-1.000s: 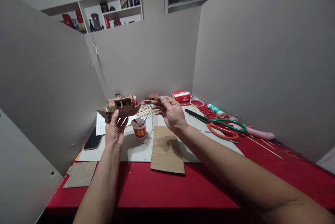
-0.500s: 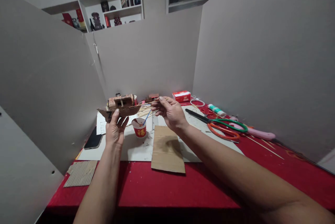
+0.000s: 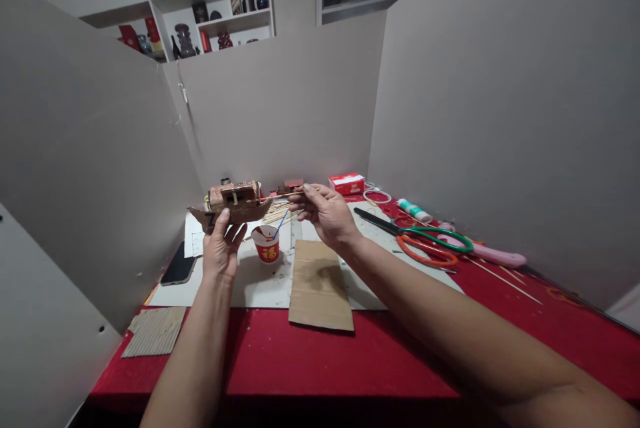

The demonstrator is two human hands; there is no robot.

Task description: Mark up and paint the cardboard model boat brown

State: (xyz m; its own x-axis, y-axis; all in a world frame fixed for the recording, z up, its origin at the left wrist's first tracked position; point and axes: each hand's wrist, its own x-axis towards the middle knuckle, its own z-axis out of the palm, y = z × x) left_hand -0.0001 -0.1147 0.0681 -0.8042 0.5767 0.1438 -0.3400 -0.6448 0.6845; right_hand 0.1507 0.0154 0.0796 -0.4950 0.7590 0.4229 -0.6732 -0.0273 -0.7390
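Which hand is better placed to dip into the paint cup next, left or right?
Right, probably. The right hand pinches only a thin stick and hovers just above and right of the paper cup. The left hand is busy propping the model boat from below.

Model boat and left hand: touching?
Touching. The head view shows the left hand raised under the model boat, thumb and fingertips pressed against its hull, which is held clear above the white mat.
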